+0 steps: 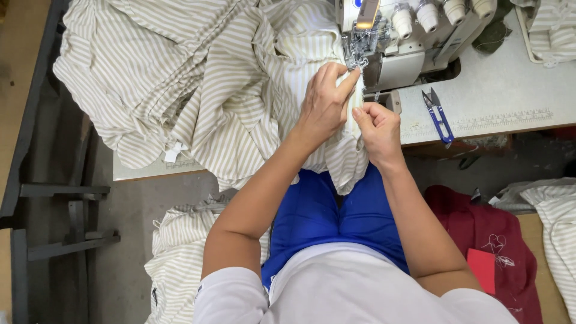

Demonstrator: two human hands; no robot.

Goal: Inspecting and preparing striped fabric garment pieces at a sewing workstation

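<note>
Both hands work at the front of the sewing machine. Left hand lies flat-fingered on the striped fabric, its fingertips pressed right up against the presser foot. Right hand sits just beside it, thumb and forefinger pinched shut on the fabric's edge below the foot, the other fingers curled in. The two hands nearly touch, with the seam edge running between them.

Most of the beige-and-white cloth is heaped over the table to the left of the machine, and one fold hangs off the front edge onto the person's blue lap.

By the look of it, the step in hand is feeding — or lining up — the edge at the foot. A next move would call for keeping the layers even and the left fingertips clear of the needle, which I cannot make out here.

Blue thread snips lie on the table, well apart to the right. More striped pieces sit lower left, and a dark red cloth lower right.
</note>
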